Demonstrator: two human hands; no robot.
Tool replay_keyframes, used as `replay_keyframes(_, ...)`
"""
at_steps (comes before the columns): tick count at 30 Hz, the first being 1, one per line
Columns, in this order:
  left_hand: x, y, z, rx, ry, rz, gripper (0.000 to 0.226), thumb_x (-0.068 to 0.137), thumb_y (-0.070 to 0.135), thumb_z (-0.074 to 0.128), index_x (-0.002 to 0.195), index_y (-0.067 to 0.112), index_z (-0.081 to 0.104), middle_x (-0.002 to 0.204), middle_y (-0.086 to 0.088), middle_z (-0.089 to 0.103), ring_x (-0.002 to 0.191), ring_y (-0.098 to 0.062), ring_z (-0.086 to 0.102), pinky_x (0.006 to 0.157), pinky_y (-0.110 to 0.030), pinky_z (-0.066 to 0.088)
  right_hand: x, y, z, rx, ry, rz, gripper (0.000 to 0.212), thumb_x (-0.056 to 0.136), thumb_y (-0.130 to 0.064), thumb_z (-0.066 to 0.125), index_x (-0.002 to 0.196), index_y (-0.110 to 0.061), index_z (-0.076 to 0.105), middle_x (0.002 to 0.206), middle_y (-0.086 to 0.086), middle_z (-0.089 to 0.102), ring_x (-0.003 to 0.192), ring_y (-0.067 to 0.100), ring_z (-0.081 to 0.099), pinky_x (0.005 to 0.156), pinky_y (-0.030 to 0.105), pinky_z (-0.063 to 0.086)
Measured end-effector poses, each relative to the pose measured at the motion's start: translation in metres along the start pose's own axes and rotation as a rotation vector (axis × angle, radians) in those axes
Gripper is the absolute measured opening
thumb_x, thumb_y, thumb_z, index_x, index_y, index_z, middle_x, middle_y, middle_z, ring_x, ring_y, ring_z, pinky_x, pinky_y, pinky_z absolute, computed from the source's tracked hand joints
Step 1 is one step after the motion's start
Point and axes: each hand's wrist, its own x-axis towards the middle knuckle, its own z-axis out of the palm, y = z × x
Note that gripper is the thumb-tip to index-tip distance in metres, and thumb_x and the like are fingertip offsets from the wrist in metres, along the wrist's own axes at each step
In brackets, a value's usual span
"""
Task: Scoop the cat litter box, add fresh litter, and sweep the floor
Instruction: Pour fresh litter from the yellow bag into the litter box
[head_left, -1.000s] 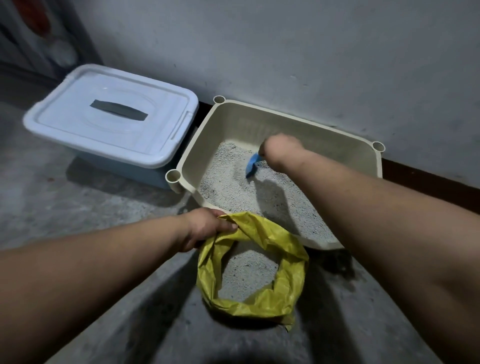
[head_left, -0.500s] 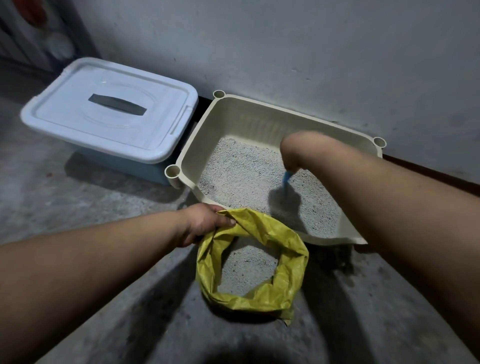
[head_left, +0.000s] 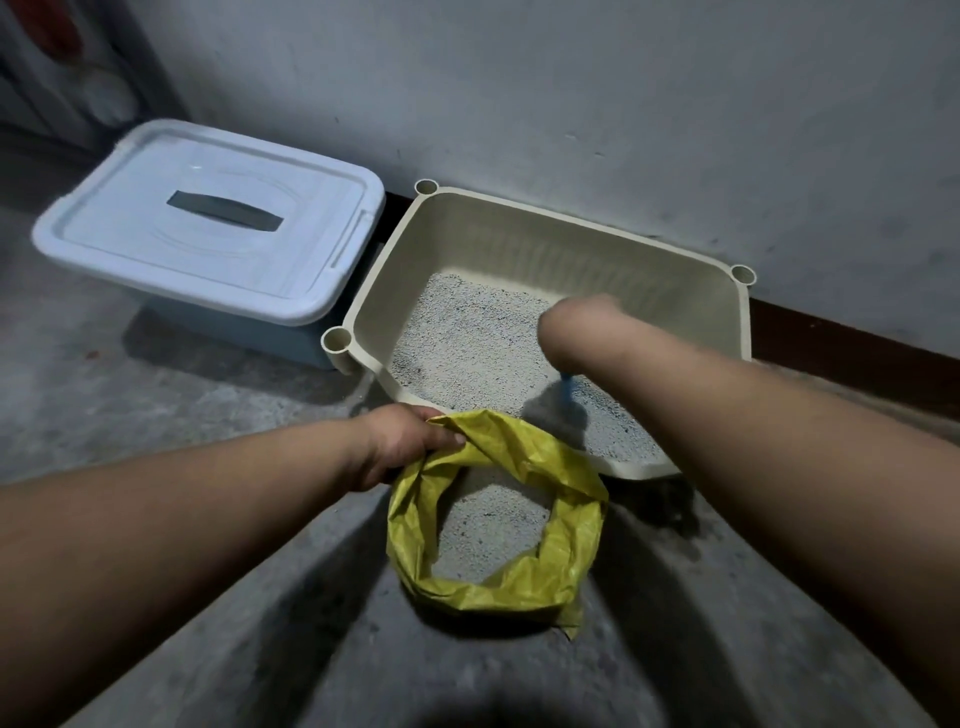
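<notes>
Litter (head_left: 467, 343) lies grey in the beige litter box (head_left: 545, 249) against the wall (head_left: 623, 104). Our right grip (head_left: 574, 332), bent down over it, holds a blue scoop (head_left: 567, 388) that dips into the grains. Our left grip (head_left: 410, 444) pinches the rim of the yellow bag (head_left: 566, 561) on the floor (head_left: 208, 415), just before the box. A lidded blue bin (head_left: 208, 239) stands to the box's left.
</notes>
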Motion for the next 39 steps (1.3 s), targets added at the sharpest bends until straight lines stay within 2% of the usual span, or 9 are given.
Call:
replay_keyframes(5,-0.003,0.001,0.002,0.017,0.002,0.014,0.007,0.085,0.011,0.066,0.084,0.018,0.065,0.077,-0.004,0.067,0.066,-0.019,0.062,0.066,-0.027,0.053,0.002,-0.030,-0.017,0.152,0.100,-0.014,0.029,0.084,-0.024,0.069,0.111,-0.018,0.059,0.108,-0.002,0.054,0.101,0.020,0.056,0.070,0.031,0.044)
replay_keyframes(11,-0.005,0.001,0.001,-0.002,-0.004,0.007,0.008,0.086,0.009,0.064,0.085,0.016,0.065,0.075,-0.003,0.066,0.057,-0.014,0.062,0.056,-0.022,0.054,0.015,-0.044,-0.011,0.399,0.279,-0.095,0.029,0.086,-0.009,0.056,0.113,-0.016,0.065,0.106,0.003,0.061,0.088,0.024,0.058,0.073,0.028,0.048)
replay_keyframes(14,-0.005,0.000,0.000,-0.004,-0.005,0.004,0.007,0.086,0.009,0.065,0.090,0.015,0.066,0.078,-0.004,0.067,0.063,-0.017,0.062,0.058,-0.023,0.054,0.026,-0.049,0.001,0.575,0.265,-0.195,0.049,0.086,0.001,0.045,0.124,-0.027,0.062,0.125,0.004,0.061,0.105,0.025,0.060,0.089,0.029,0.049)
replay_keyframes(17,-0.004,-0.001,0.001,-0.009,-0.006,0.005,0.008,0.085,0.009,0.065,0.089,0.016,0.067,0.077,-0.004,0.067,0.063,-0.017,0.062,0.059,-0.025,0.055,0.024,-0.045,0.009,0.600,0.212,-0.246,0.049,0.091,-0.001,0.042,0.131,-0.025,0.056,0.136,0.003,0.054,0.117,0.024,0.054,0.098,0.028,0.043)
replay_keyframes(23,-0.005,0.001,0.003,0.004,-0.001,-0.002,0.007,0.087,0.010,0.063,0.086,0.017,0.065,0.076,-0.003,0.067,0.063,-0.017,0.062,0.056,-0.024,0.055,0.009,0.001,0.004,0.225,0.105,-0.307,0.031,0.093,-0.027,0.058,0.124,-0.025,0.064,0.124,-0.005,0.063,0.106,0.018,0.059,0.083,0.023,0.043)
replay_keyframes(27,-0.002,0.002,0.004,0.022,0.015,-0.001,0.007,0.086,0.011,0.064,0.084,0.017,0.065,0.078,-0.005,0.068,0.069,-0.021,0.063,0.072,-0.031,0.054,0.008,0.035,0.013,0.140,0.019,-0.133,0.032,0.086,-0.036,0.065,0.109,-0.014,0.071,0.100,0.000,0.069,0.087,0.020,0.062,0.082,0.031,0.053)
replay_keyframes(30,-0.001,0.003,0.007,0.032,0.030,-0.005,0.003,0.087,0.013,0.064,0.087,0.016,0.066,0.087,-0.009,0.069,0.073,-0.025,0.064,0.077,-0.037,0.054,0.001,0.060,0.022,0.157,0.056,-0.001,0.031,0.084,-0.036,0.068,0.100,-0.009,0.069,0.080,0.000,0.060,0.075,0.021,0.058,0.067,0.029,0.049)
replay_keyframes(36,0.000,0.005,0.013,0.043,0.067,0.016,0.009,0.092,0.018,0.058,0.096,0.016,0.065,0.089,-0.010,0.069,0.073,-0.025,0.064,0.072,-0.034,0.053,-0.001,0.076,0.043,0.336,0.221,0.037,0.023,0.088,-0.029,0.060,0.107,-0.021,0.070,0.102,-0.001,0.067,0.084,0.023,0.062,0.080,0.035,0.055)
replay_keyframes(39,0.001,0.006,0.012,0.023,0.068,0.022,0.010,0.093,0.017,0.055,0.090,0.018,0.064,0.083,-0.009,0.067,0.071,-0.024,0.063,0.065,-0.031,0.054,-0.016,0.090,0.043,0.689,0.320,-0.004,0.031,0.084,-0.011,0.066,0.111,-0.025,0.069,0.091,-0.003,0.068,0.068,0.015,0.055,0.063,0.024,0.047)
